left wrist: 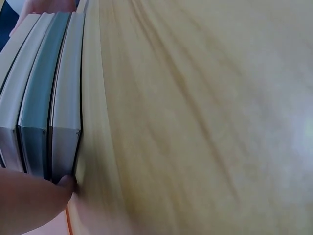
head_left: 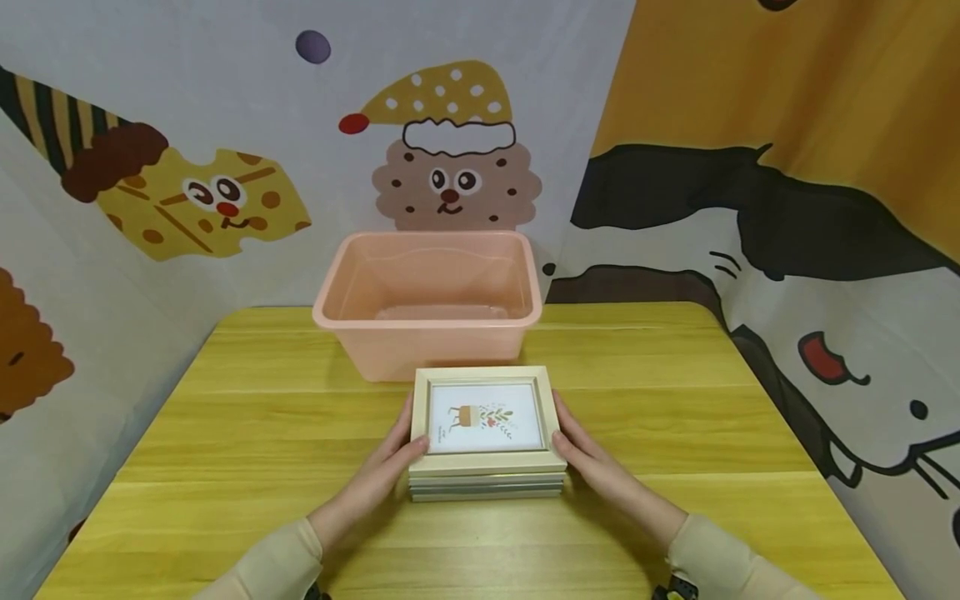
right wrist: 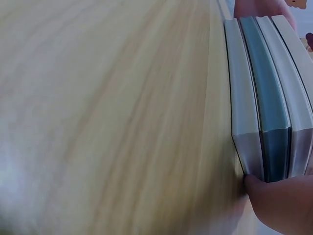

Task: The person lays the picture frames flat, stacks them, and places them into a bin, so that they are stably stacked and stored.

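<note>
A stack of several picture frames (head_left: pixel 487 458) is held between both hands at the middle of the table. The top one has a pale wood border and a print of a potted flowering plant on legs. My left hand (head_left: pixel 392 454) grips the stack's left side, thumb on the top border. On the right side, my right hand (head_left: pixel 588 450) grips it likewise. Both wrist views show the frames' edges, white and blue-green (left wrist: pixel 46 93), with a fingertip (right wrist: pixel 274 198) at the bottom corner. The stack's underside is close to the tabletop.
Just behind the stack stands a pink plastic bin (head_left: pixel 427 350), its open top showing a bare floor inside. The yellow wood-grain table (head_left: pixel 247 433) reaches back to a cartoon-printed cloth (head_left: pixel 262 92) that hangs behind and along both sides.
</note>
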`<state>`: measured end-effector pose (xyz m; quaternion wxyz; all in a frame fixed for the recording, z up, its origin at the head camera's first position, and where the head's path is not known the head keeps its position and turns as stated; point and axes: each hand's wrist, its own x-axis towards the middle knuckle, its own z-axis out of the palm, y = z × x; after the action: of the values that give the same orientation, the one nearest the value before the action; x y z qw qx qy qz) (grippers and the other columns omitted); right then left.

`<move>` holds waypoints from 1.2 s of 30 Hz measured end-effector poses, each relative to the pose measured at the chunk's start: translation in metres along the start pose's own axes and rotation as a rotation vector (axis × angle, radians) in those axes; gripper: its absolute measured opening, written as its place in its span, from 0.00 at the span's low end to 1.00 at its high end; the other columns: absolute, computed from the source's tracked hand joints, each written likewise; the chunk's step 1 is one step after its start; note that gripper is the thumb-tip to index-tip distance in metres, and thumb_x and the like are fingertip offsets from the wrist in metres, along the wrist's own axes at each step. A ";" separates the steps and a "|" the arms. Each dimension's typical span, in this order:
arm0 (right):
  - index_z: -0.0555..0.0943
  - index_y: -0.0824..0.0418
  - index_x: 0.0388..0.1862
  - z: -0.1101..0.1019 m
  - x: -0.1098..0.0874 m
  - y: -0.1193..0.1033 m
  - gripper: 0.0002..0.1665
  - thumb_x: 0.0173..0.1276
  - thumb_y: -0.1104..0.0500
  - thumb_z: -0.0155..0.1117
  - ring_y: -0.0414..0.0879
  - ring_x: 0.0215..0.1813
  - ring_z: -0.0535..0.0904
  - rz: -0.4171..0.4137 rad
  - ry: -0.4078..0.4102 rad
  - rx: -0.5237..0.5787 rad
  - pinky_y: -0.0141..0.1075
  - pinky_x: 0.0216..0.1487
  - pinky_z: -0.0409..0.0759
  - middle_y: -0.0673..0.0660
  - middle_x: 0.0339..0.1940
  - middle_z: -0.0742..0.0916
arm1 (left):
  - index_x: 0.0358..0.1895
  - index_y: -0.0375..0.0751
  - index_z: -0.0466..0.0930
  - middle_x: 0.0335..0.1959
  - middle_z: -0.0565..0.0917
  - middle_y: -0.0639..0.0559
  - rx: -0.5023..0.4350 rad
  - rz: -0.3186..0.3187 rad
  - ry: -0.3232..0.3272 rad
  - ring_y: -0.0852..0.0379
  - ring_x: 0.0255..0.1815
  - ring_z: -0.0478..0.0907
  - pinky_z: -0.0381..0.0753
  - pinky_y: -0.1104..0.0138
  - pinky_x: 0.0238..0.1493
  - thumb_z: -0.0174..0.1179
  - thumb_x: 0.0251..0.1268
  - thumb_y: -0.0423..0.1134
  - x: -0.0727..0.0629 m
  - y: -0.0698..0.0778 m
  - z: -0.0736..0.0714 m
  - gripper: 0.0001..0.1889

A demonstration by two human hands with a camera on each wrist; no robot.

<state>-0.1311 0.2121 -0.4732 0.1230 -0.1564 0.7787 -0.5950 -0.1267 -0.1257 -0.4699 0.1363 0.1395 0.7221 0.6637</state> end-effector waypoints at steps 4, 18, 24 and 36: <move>0.41 0.50 0.83 0.001 0.001 0.000 0.37 0.83 0.55 0.43 0.55 0.79 0.36 0.001 -0.003 0.020 0.62 0.74 0.36 0.55 0.82 0.45 | 0.81 0.53 0.33 0.81 0.36 0.56 0.014 -0.002 0.013 0.54 0.79 0.32 0.35 0.48 0.75 0.48 0.79 0.46 0.001 -0.001 -0.001 0.38; 0.34 0.51 0.82 0.000 0.002 0.000 0.35 0.84 0.51 0.32 0.56 0.79 0.28 0.039 -0.059 0.098 0.63 0.73 0.28 0.54 0.82 0.38 | 0.81 0.57 0.36 0.81 0.37 0.55 0.008 0.015 0.036 0.56 0.79 0.34 0.37 0.51 0.76 0.49 0.79 0.46 0.000 -0.002 0.001 0.37; 0.34 0.52 0.82 -0.002 0.002 0.000 0.36 0.84 0.51 0.34 0.55 0.79 0.29 0.063 -0.060 0.062 0.62 0.73 0.29 0.53 0.82 0.38 | 0.81 0.58 0.36 0.81 0.37 0.56 -0.009 0.007 0.038 0.55 0.79 0.34 0.36 0.50 0.76 0.49 0.79 0.45 0.000 -0.003 0.002 0.38; 0.33 0.53 0.81 -0.003 0.002 0.002 0.36 0.84 0.53 0.34 0.55 0.78 0.27 0.036 -0.101 0.162 0.61 0.73 0.29 0.55 0.81 0.36 | 0.81 0.55 0.36 0.81 0.38 0.58 -0.014 0.016 0.050 0.53 0.79 0.33 0.34 0.48 0.76 0.50 0.79 0.44 -0.004 -0.003 0.005 0.38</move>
<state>-0.1345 0.2146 -0.4740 0.1849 -0.1617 0.7236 -0.6450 -0.1215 -0.1226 -0.4735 0.1137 0.1279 0.7196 0.6730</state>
